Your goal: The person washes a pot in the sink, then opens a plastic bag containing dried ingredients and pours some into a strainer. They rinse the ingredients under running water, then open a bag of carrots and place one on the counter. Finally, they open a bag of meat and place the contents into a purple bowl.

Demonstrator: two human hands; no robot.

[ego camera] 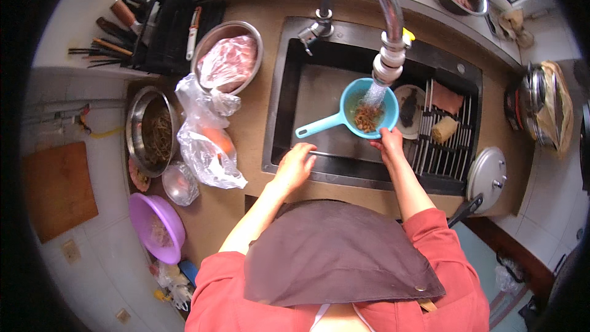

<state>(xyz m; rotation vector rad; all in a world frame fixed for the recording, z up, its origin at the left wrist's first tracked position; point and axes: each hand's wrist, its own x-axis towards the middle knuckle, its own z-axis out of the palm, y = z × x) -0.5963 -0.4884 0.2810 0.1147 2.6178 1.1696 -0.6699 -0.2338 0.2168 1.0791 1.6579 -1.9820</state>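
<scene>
A light-blue plastic ladle is held in the sink under the faucet head. Water pours from the faucet into its bowl, where small brown food pieces lie in the water. My right hand grips the bowl's rim at the lower right. Apart from the ladle, my left hand is over the sink's front edge, below the handle's end. Its fingers are apart and I see nothing held in them.
A drying rack with a pale roll-shaped piece covers the sink's right side, beside a round dish. Left are a steel bowl of bagged meat, plastic bags, a purple basin and a knife block. A pot lid sits right.
</scene>
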